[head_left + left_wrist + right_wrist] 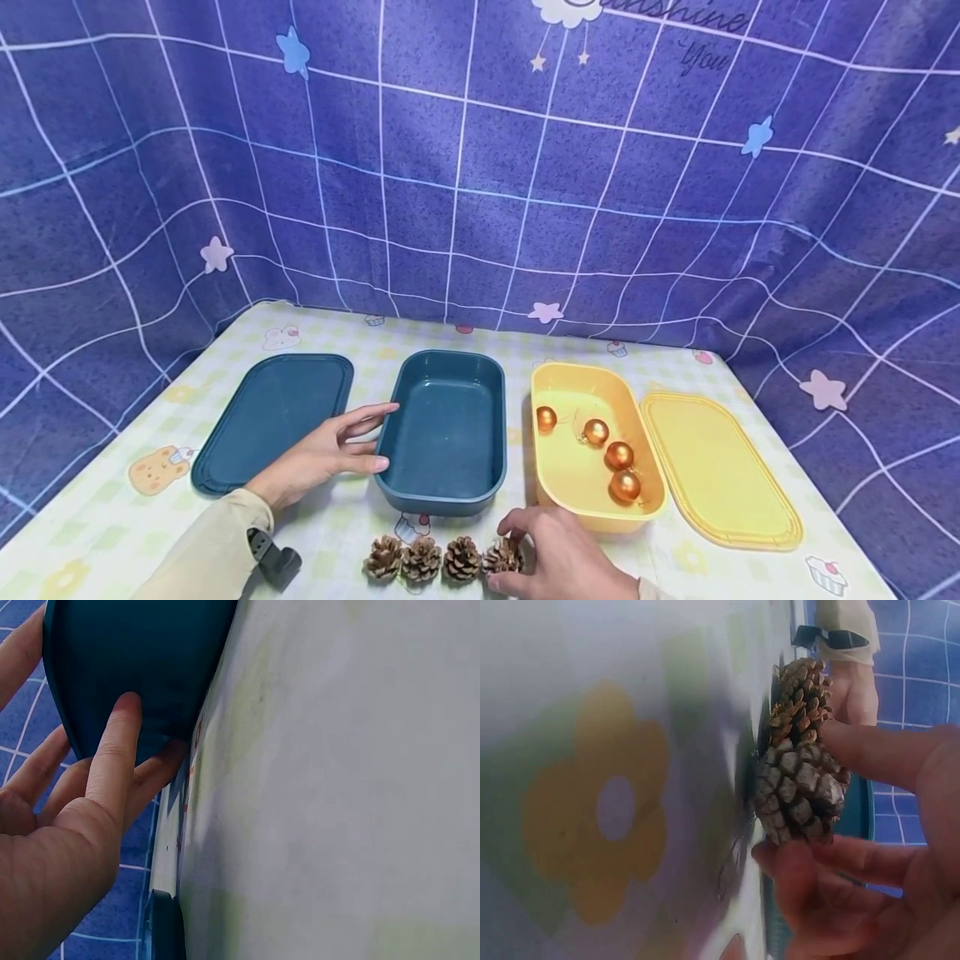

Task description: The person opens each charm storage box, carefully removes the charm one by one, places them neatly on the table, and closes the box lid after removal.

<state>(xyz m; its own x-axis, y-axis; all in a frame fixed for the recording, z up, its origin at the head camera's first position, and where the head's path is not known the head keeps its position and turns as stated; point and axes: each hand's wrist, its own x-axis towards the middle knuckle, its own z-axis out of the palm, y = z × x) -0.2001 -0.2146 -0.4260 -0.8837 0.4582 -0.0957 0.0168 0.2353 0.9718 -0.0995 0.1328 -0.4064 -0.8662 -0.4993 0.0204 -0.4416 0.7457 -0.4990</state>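
Observation:
At the front of the table, my right hand (562,554) has thumb and fingers around the rightmost pine cone (502,557) of a short row. Up close in the right wrist view, that pine cone (799,791) sits between thumb and fingertips, low by the tablecloth. Several brown pine cones (422,559) stand in line to its left. My left hand (330,450), fingers spread and fairly straight, touches the left side of a dark blue box (446,425) with nothing inside. In the left wrist view, the fingertips lie against the box wall (150,652).
A yellow box (566,471) right of the blue one holds several shiny copper-coloured balls (619,456). Its yellow lid (723,471) lies to its right. The blue lid (277,412) lies left, partly behind my left arm. A purple gridded curtain (480,167) surrounds the table's back and sides.

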